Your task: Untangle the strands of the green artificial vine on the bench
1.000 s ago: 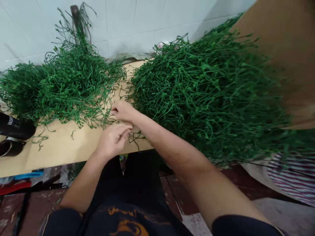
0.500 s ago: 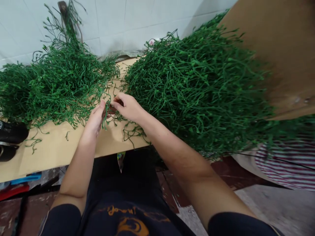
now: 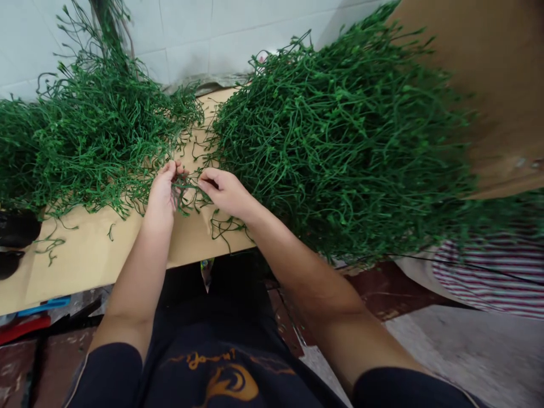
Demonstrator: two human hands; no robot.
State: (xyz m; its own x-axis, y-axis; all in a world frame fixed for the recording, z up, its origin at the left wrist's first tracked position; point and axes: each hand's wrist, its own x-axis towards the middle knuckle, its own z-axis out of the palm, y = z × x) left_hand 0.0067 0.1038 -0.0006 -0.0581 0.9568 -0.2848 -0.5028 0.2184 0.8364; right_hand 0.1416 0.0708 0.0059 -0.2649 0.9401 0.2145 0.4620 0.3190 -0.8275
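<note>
Between my hands is a small tuft of thin green stems (image 3: 186,186), plastic-looking, with small tips. My left hand (image 3: 165,186) is curled around some of them, fingers bent and palm turned inward. My right hand (image 3: 221,190) pinches stem ends between thumb and fingertips, just right of the left hand. Exactly how many stems each hand holds is hidden. A big heap of the same stems (image 3: 340,136) lies to the right, and another heap (image 3: 97,136) spreads to the left. Loose stems (image 3: 232,224) lie on the board below my right hand.
A tan board (image 3: 93,246) covers the work surface, its front edge close to my body. Black round objects (image 3: 17,229) stand at the left edge. A brown panel (image 3: 501,85) rises at the right. White tiles (image 3: 187,28) form the back wall. Red-and-white striped cloth (image 3: 480,277) is at lower right.
My hands have moved slightly apart, with stems stretching between them. The left hand's fingers have loosened a little and shifted left. The view has shifted slightly.
</note>
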